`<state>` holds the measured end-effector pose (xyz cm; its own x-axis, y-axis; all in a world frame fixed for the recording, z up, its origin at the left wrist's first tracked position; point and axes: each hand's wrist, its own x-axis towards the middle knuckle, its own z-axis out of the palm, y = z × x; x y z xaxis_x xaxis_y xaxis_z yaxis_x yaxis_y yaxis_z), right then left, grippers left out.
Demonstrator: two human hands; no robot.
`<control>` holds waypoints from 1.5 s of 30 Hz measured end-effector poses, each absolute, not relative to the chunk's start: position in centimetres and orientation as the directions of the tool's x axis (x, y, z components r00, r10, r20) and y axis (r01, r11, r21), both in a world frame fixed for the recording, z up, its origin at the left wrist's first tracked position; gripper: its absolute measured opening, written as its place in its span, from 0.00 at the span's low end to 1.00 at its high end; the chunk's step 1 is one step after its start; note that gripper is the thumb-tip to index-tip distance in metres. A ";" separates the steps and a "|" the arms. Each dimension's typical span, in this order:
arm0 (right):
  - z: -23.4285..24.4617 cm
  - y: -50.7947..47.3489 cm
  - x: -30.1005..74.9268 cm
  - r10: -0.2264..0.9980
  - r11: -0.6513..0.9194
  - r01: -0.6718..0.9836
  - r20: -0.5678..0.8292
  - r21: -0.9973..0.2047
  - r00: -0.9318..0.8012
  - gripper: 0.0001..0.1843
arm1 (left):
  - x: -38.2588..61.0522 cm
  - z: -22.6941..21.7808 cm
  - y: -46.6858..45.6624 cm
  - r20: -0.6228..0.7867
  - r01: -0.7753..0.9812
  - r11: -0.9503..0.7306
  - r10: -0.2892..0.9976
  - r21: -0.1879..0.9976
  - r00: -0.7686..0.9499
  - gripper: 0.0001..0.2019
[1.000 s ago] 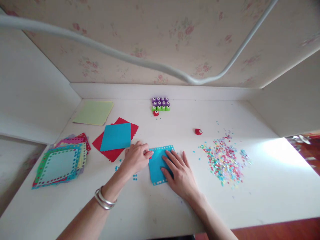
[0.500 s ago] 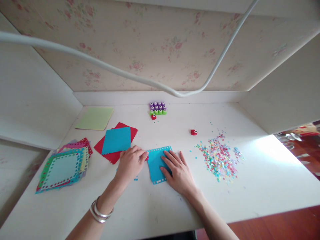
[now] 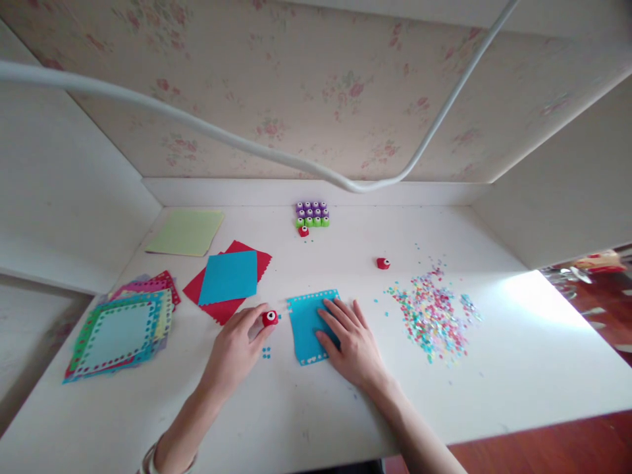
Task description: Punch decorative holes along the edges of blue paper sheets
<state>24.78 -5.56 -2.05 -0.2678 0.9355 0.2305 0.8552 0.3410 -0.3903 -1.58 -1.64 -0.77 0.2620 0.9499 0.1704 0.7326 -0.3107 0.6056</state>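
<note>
Between thumb and fingers, my left hand (image 3: 237, 342) grips a small red craft punch (image 3: 270, 318), just left of a blue paper sheet (image 3: 307, 329) and apart from it. Punched holes run along the sheet's top and bottom edges, with a few at the upper left edge. My right hand (image 3: 353, 339) lies on the sheet's right part with fingers spread, pressing it to the table. A few tiny blue paper cutouts (image 3: 266, 353) lie below the red punch.
Left stand a pile of hole-edged papers (image 3: 118, 336), blue paper (image 3: 230, 276) on red sheets (image 3: 195, 288), and pale green paper (image 3: 187, 232). Purple and green punches (image 3: 312, 213) line the back. Right are another red punch (image 3: 383, 263) and scattered confetti (image 3: 434, 316). A white cable (image 3: 222, 135) hangs across the front.
My left hand has drawn back to the left with the red punch, off the blue sheet's left edge. New holes show at that edge. My right hand stays put.
</note>
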 end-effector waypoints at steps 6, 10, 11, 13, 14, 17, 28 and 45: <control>-0.5 -6.8 24.1 0.921 0.381 0.688 0.316 -0.617 -0.227 0.22 | 0.7 -0.1 -4.0 0.167 0.622 -0.352 0.927 0.700 0.336 0.17; 1.4 -7.9 22.8 0.922 0.374 0.522 0.250 -0.766 -0.295 0.19 | 3.1 -0.1 -5.0 0.237 0.527 -0.472 0.860 0.707 0.452 0.17; 1.7 -8.0 22.7 0.929 0.358 0.500 0.246 -0.788 -0.277 0.17 | 3.5 -0.1 -5.0 0.247 0.512 -0.482 0.853 0.711 0.460 0.18; 2.0 -7.9 23.1 0.951 0.301 0.476 0.227 -0.826 -0.208 0.14 | 3.9 -0.2 -5.0 0.250 0.491 -0.473 0.856 0.732 0.453 0.18; 2.0 -7.8 23.6 0.963 0.265 0.468 0.209 -0.843 -0.168 0.12 | 4.0 -0.2 -4.9 0.251 0.488 -0.468 0.859 0.736 0.445 0.18; 1.6 -7.0 26.5 0.987 0.141 0.459 0.162 -0.877 0.006 0.12 | 3.6 -0.4 -4.5 0.289 0.529 -0.528 0.834 0.664 0.470 0.13; 0.5 0.8 39.0 0.820 -0.342 0.675 0.144 -0.653 0.555 0.23 | 3.7 -0.9 -5.1 0.284 0.635 -0.695 0.718 0.337 0.635 0.12; -1.3 3.9 40.4 0.863 -0.388 0.730 0.058 -0.563 0.502 0.22 | 4.2 -1.9 -4.6 0.257 0.701 -0.642 0.766 0.310 0.589 0.14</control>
<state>40.43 3.89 -1.26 0.5024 0.8627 0.0576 0.7300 -0.3875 -0.5629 4.24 -4.56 -1.87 0.5890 0.7663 0.2566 0.7010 -0.6424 0.3097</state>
